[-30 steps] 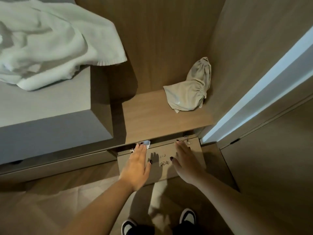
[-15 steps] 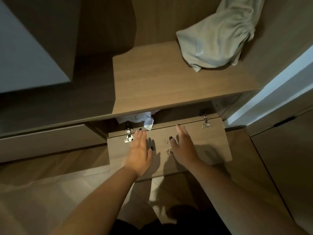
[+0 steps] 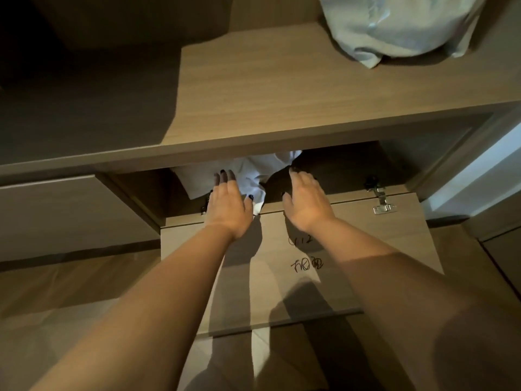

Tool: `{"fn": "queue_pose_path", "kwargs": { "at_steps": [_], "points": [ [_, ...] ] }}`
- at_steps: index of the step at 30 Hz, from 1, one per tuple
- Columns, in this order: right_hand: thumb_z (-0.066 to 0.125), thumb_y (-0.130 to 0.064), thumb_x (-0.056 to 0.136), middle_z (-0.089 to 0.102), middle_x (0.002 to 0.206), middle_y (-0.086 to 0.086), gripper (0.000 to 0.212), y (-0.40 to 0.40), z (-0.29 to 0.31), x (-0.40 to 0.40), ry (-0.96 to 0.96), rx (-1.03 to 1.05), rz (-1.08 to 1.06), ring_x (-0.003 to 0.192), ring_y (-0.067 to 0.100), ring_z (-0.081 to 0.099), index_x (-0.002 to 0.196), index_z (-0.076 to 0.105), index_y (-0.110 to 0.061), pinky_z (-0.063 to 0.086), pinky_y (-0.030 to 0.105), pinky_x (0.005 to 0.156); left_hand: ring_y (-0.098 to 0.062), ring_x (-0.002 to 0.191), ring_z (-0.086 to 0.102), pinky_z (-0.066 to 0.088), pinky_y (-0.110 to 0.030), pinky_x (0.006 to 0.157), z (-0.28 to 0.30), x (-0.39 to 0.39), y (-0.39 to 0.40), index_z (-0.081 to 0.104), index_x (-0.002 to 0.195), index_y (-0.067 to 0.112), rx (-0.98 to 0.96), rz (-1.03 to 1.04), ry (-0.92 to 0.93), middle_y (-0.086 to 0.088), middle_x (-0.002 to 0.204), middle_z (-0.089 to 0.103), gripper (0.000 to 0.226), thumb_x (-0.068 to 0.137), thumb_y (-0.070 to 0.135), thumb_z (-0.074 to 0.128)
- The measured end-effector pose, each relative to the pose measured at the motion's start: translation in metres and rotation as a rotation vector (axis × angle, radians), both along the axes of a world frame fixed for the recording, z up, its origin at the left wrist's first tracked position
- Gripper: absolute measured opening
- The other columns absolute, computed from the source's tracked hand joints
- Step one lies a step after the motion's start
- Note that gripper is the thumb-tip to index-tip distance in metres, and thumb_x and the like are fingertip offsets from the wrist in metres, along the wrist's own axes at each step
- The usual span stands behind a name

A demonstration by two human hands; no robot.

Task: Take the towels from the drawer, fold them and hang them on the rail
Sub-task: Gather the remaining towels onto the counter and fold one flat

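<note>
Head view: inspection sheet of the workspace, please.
Surface: wooden shelf above an open compartment; its flap door hangs folded down, handwriting on it.
Job's things: crumpled white towel inside the compartment; no rail seen.
Clutter: pale bunched cloth on the shelf, back right.
Grippers: left hand fingers straight on the towel; right hand open, reaching in beside it.
Cables: nothing seen.
Surroundings: metal hinge; closed neighbouring drawer front.

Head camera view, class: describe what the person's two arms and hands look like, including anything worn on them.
Both forearms are bare, with no sleeves, watch or bracelets in view. The left hand and right hand wear no gloves; their fingernails carry dark polish. No rings are visible.
</note>
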State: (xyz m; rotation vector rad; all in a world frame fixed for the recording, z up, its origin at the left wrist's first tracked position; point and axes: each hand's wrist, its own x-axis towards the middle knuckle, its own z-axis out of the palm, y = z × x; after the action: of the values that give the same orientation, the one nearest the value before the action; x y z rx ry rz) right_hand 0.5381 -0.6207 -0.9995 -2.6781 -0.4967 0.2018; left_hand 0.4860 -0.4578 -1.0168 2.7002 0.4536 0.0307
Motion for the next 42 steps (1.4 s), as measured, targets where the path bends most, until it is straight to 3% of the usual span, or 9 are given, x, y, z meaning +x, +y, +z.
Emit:
{"fn": "queue_pose_path", "kwargs": {
  "at_steps": [5,10,17,20,24,28,32,36,42],
  "points": [
    [0.047,-0.025,0.1,0.017,0.162,0.008,0.067,-0.002,-0.021,0.005,-0.046,-0.209,0.202,0.151,0.024,0.01,0.156,0.015,-0.01,0.007,0.039,0.123,-0.035,0.149,0.012,0.011,-0.04,0.121,-0.034,0.009,-0.006,0.011,0.153,-0.005,-0.017,0.016,0.085,-0.023,0.16,0.015,0.07,0.102,0.032,0.042],
    [0.049,-0.028,0.099,0.022,0.161,0.008,0.067,-0.008,-0.026,0.02,-0.136,-0.245,0.126,0.149,0.023,0.016,0.155,0.018,-0.01,0.013,0.04,0.123,-0.033,0.151,0.007,0.018,-0.043,0.119,-0.041,0.043,0.012,0.0,0.156,0.003,-0.147,0.093,0.096,-0.019,0.164,0.006,0.074,0.102,0.028,0.043],
    [0.051,-0.026,0.099,0.02,0.161,0.007,0.066,-0.013,-0.039,0.013,-0.047,-0.153,0.106,0.149,0.022,0.014,0.155,0.019,-0.011,0.014,0.037,0.121,-0.036,0.142,0.029,0.03,-0.043,0.114,-0.065,0.062,0.032,0.013,0.156,0.01,-0.271,0.308,0.06,-0.016,0.158,0.024,0.071,0.097,0.022,0.051],
    [0.051,-0.026,0.099,0.017,0.162,0.007,0.065,-0.017,-0.039,0.012,0.097,0.035,-0.029,0.149,0.023,0.017,0.155,0.019,-0.011,0.021,0.037,0.119,-0.037,0.126,0.047,0.04,-0.043,0.105,-0.071,0.068,0.042,0.04,0.144,0.021,-0.313,0.411,-0.057,-0.013,0.144,0.042,0.051,0.096,0.027,0.057],
    [0.054,-0.026,0.099,0.023,0.159,0.006,0.062,-0.027,-0.033,0.014,0.105,0.165,-0.164,0.141,0.027,0.035,0.153,0.027,-0.013,0.033,0.038,0.112,-0.038,0.119,0.051,0.042,-0.037,0.097,-0.06,0.087,0.048,0.06,0.125,0.006,-0.054,0.31,0.051,-0.022,0.128,0.057,0.038,0.103,0.033,0.046],
    [0.056,-0.023,0.098,0.021,0.16,0.005,0.062,-0.043,-0.03,0.008,0.105,0.171,-0.156,0.143,0.026,0.032,0.152,0.027,-0.014,0.031,0.037,0.112,-0.038,0.12,0.048,0.042,-0.043,0.092,-0.049,0.081,0.037,0.059,0.12,0.007,0.016,0.305,-0.091,-0.019,0.127,0.055,0.026,0.098,0.017,0.05],
    [0.062,-0.023,0.094,0.016,0.161,0.002,0.073,-0.055,-0.016,0.004,0.015,0.143,-0.055,0.143,0.024,0.032,0.154,0.02,-0.018,0.035,0.039,0.113,-0.027,0.078,0.056,0.043,-0.034,0.064,-0.031,0.049,0.01,0.055,0.095,0.001,-0.216,0.211,-0.302,-0.023,0.097,0.061,0.013,0.099,0.006,0.044],
    [0.071,-0.03,0.088,0.006,0.163,0.0,0.093,-0.058,-0.001,0.0,-0.064,0.202,0.043,0.144,0.029,0.029,0.156,0.007,-0.027,0.041,0.049,0.109,-0.008,0.068,0.049,0.037,-0.023,0.06,0.005,0.016,-0.011,0.039,0.097,0.013,-0.44,0.026,-0.575,0.002,0.077,0.049,0.008,0.105,0.011,0.037],
    [0.084,-0.028,0.071,0.011,0.161,0.005,0.112,-0.051,0.015,-0.008,-0.212,0.21,0.23,0.147,0.031,0.02,0.154,0.01,-0.039,0.036,0.055,0.11,0.013,0.075,0.051,0.035,-0.004,0.065,0.023,-0.044,-0.058,0.041,0.104,0.018,-0.522,-0.374,-0.71,0.019,0.084,0.048,0.009,0.101,0.012,0.036]
  ]
}}
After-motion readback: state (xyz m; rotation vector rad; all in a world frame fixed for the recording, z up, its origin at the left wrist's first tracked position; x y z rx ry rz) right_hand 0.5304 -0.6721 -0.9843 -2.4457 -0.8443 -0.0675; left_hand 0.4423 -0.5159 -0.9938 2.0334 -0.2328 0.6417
